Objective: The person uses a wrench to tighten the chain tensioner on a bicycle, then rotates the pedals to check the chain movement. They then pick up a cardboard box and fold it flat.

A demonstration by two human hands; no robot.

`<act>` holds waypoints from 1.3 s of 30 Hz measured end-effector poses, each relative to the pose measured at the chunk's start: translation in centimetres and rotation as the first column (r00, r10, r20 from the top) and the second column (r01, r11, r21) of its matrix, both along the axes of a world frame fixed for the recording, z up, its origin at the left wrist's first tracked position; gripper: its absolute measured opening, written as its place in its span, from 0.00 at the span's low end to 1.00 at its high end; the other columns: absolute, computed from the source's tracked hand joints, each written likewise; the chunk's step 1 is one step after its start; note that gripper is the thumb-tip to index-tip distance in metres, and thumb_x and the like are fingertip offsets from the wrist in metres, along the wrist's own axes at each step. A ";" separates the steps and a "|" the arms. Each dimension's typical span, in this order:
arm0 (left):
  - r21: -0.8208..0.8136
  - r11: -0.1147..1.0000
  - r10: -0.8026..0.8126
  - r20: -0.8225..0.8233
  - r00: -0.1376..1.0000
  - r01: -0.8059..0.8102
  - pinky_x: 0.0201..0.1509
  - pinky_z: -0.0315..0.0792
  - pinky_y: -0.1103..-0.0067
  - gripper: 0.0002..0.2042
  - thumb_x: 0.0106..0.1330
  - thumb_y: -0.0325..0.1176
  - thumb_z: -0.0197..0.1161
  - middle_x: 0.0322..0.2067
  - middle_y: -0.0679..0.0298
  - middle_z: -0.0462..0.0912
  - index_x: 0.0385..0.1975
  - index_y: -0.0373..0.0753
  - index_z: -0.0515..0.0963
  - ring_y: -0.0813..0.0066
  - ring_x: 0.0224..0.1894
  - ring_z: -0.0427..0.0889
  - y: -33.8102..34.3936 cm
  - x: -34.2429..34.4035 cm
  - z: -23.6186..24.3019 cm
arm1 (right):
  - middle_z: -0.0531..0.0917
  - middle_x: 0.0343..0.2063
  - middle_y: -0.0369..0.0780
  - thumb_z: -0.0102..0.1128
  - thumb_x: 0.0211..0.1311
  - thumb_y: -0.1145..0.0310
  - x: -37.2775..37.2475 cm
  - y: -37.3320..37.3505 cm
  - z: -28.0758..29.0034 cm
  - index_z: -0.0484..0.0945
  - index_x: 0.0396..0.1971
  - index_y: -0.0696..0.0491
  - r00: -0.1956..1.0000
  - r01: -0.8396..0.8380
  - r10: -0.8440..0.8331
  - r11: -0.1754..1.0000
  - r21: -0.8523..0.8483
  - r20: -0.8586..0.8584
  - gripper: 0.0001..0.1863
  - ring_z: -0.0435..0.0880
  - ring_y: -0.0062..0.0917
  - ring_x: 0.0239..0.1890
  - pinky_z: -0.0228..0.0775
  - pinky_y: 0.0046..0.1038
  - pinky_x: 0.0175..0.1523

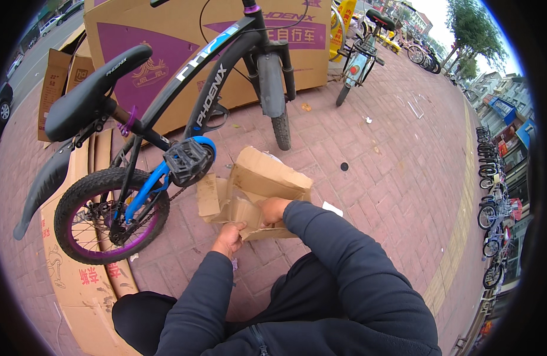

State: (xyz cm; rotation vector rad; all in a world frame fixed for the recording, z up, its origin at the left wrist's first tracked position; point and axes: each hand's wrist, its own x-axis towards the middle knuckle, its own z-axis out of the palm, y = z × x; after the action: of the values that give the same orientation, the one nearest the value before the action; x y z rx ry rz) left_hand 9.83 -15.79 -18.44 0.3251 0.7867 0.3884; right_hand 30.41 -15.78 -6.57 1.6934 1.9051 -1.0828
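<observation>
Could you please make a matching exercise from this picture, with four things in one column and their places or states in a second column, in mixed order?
Things:
1. small cardboard box
2. bicycle saddle
3. rear wheel
4. right hand

Places or states:
A. black, at the upper left, above the rear wheel
B. inside the opened box
C. has a purple rim, stands on flat cardboard sheets
D. torn open on the brick pavement, gripped at its near edge by the left hand

Pairs: 1-D, 2-A, 3-C, 4-B
</observation>
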 end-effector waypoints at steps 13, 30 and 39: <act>-0.277 0.961 -0.069 -0.285 0.956 -0.013 0.29 0.81 0.74 0.28 0.75 0.54 0.41 0.40 0.52 0.87 0.51 0.35 0.78 0.56 0.37 0.88 2.5 -2.7 1.1 | 0.86 0.50 0.47 0.53 0.65 0.32 3.7 0.7 9.8 0.85 0.53 0.54 0.986 0.123 -0.136 0.985 -0.118 -0.102 0.38 0.83 0.39 0.52 0.71 0.35 0.59; -0.366 0.926 -0.023 -0.289 0.957 -0.089 0.14 0.57 0.88 0.26 0.74 0.54 0.38 0.25 0.61 0.86 0.39 0.43 0.82 0.71 0.21 0.83 2.9 -4.7 -0.2 | 0.85 0.50 0.47 0.64 0.65 0.57 1.5 0.0 12.1 0.77 0.62 0.52 0.899 -0.115 0.146 0.988 0.099 -0.414 0.28 0.82 0.44 0.50 0.71 0.38 0.56; -0.403 0.915 -0.069 -0.202 0.977 -0.018 0.12 0.52 0.90 0.22 0.74 0.53 0.42 0.24 0.66 0.84 0.39 0.45 0.81 0.76 0.17 0.77 2.9 -4.4 0.4 | 0.87 0.42 0.52 0.73 0.54 0.51 -1.0 0.3 12.5 0.83 0.47 0.61 0.956 -0.103 0.133 0.987 0.124 -0.260 0.29 0.85 0.46 0.47 0.74 0.38 0.50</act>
State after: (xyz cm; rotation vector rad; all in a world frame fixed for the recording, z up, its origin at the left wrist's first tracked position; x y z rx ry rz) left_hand 5.48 -12.85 -18.08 -0.0126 1.0493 0.1587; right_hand 29.39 -15.49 5.92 1.5281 2.2396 -1.2330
